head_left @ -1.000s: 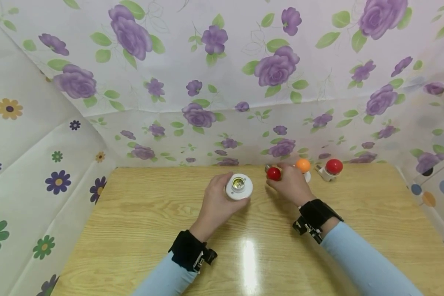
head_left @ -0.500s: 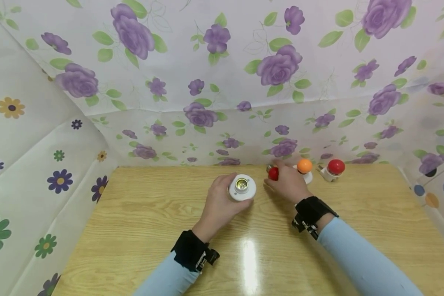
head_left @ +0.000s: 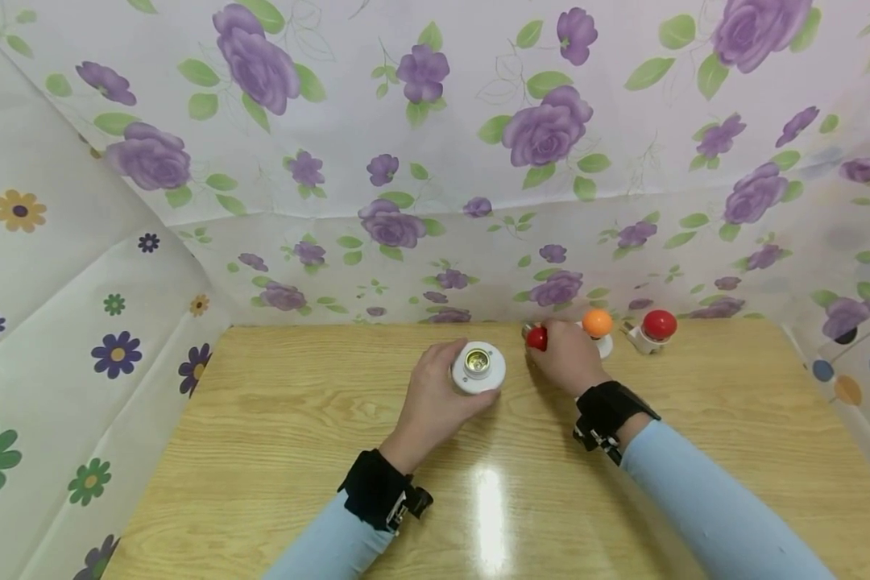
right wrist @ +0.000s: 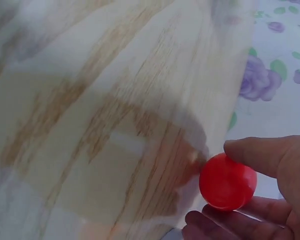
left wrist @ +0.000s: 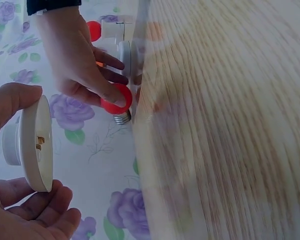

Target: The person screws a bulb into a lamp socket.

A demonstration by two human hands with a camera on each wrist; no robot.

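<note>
My left hand (head_left: pixel 435 399) grips a round white lamp holder (head_left: pixel 478 368) by its rim, thumb on one side and fingers on the other. Its threaded brass socket faces up in the head view; the left wrist view shows the hollow underside of the lamp holder (left wrist: pixel 37 145), raised off the table. To the right, my right hand (head_left: pixel 569 358) pinches a small red light bulb (head_left: pixel 536 339) between thumb and fingers. The bulb's metal screw base (left wrist: pixel 122 118) points away from the palm, at or just above the tabletop.
Beside my right hand, an orange bulb (head_left: pixel 597 323) sits in a white holder partly hidden by that hand. Farther right stands a red bulb (head_left: pixel 660 325) in a white plug-in socket (head_left: pixel 645 344). A flowered cloth (head_left: pixel 406 266) rises behind the wooden table (head_left: pixel 297 419).
My left hand has shifted slightly right with the lamp holder. My right-hand fingers have drawn in around the red bulb and cover more of it.
</note>
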